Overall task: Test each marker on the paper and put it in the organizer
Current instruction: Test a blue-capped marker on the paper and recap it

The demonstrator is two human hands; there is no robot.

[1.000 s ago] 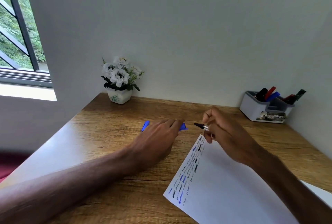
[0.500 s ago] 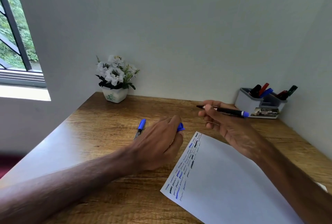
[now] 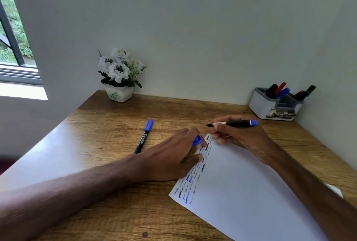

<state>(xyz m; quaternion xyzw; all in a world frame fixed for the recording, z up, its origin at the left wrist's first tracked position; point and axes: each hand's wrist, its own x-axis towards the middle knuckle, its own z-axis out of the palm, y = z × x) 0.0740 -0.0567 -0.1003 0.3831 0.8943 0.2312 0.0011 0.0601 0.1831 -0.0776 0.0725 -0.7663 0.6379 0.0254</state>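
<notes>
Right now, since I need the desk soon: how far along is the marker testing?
Done: several markers stand in the organizer and the paper carries rows of scribbles. In hand: the right hand holds an uncapped marker near the paper's far corner, the left hand holds a blue cap. Left: testing it, plus the capped marker on the desk.

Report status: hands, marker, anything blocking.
Right hand grips uncapped marker, tip off the paper. Left hand pinches blue cap at paper's edge. Second marker lies capped on desk; nothing blocks the organizer.
</notes>
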